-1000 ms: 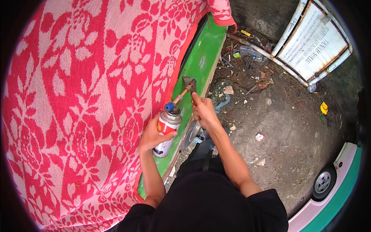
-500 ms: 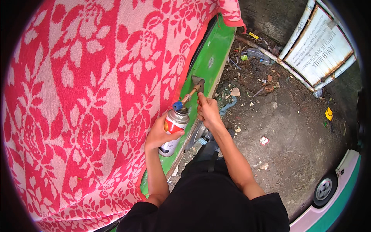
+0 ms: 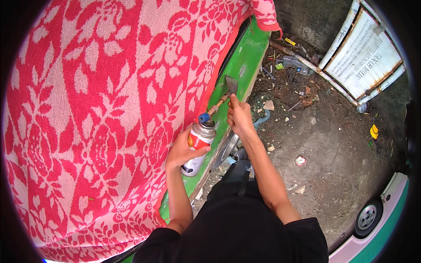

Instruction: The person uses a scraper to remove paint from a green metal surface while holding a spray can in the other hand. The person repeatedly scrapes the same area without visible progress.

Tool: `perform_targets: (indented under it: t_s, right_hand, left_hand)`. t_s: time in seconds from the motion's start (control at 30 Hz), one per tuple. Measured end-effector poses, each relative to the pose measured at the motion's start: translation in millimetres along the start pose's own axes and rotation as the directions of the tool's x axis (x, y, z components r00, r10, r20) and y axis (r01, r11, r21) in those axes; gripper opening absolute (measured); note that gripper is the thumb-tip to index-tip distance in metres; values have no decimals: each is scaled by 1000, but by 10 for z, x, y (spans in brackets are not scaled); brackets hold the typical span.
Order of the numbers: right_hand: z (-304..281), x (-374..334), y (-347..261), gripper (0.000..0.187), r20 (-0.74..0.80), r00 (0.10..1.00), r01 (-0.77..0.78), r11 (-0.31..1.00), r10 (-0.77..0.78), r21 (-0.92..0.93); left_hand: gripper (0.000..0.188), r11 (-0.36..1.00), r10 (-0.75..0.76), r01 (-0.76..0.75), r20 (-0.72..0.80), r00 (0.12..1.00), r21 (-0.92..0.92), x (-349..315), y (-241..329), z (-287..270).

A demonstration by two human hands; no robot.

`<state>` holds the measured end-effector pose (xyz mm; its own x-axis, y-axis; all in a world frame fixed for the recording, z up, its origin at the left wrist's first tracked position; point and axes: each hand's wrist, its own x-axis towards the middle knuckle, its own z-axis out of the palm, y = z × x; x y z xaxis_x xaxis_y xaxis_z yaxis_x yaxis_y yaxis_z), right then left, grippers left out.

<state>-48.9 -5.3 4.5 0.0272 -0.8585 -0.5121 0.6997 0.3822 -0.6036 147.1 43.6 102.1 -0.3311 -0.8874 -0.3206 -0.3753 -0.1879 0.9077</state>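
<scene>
Rough, littered ground (image 3: 324,144) spreads to the right of a green panel (image 3: 243,61), and a red-and-pink floral cloth (image 3: 96,131) drapes over the panel's left side. A white framed sign (image 3: 364,55) leans beyond the panel's upper right.

Over the panel's middle, the brass burner tube (image 3: 216,105) of a gas torch points up and to the right, its tip right by the near edge of a flat metal scraper blade (image 3: 231,84). Whether tip and blade touch, I cannot tell. The torch's canister (image 3: 193,165) tilts roughly along the panel's length, its base toward the lower end; the blue knob (image 3: 204,118) sits between canister and tube.

The blade lies just ahead of the right hand (image 3: 240,117), the nearer of the two, and appears flat to the panel. That hand comes in from the panel's right, fingers curled closed around the scraper's mostly hidden handle, forefinger reaching forward. The left hand (image 3: 180,151), at the panel's left edge, wraps the canister, opened to its width, thumb laid across the front.
</scene>
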Motion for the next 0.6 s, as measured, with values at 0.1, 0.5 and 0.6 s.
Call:
perform_targets:
  t_s: [0.1, 0.5, 0.6]
  right_hand:
    - [-13, -140, 3, 38, -18, 997, -73, 996, 72, -49]
    - [-139, -333, -36, 35, 48, 992, -117, 993, 118, -25]
    - [-193, -309, 28, 36, 58, 991, -125, 992, 124, 11]
  left_hand:
    - [64, 999, -24, 24, 8, 1000, 23, -50, -17, -15]
    - [59, 999, -12, 14, -51, 999, 42, 34, -65, 99]
    - [57, 1000, -8, 10, -76, 997, 23, 32, -56, 109]
